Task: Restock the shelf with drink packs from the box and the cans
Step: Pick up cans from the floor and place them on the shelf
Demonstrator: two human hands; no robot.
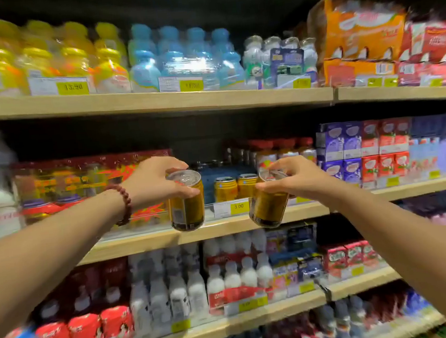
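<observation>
Gold upright metal can (187,207) is gripped round its top by the left hand (155,182); the right hand (299,179) grips a tilted gold metal can (269,208); both hang just before the pale wooden shelf (222,230).

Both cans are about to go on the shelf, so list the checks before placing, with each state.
1. Grip of left hand on left can: ok.
2. Grip of right hand on right can: ok.
3. Upright left can: ok.
4. Upright right can: not ok, tilted.
5. Held cans match shelved cans: ok, same gold.
6. Free spot beside shelved cans: cannot tell, left can hides it.
</observation>
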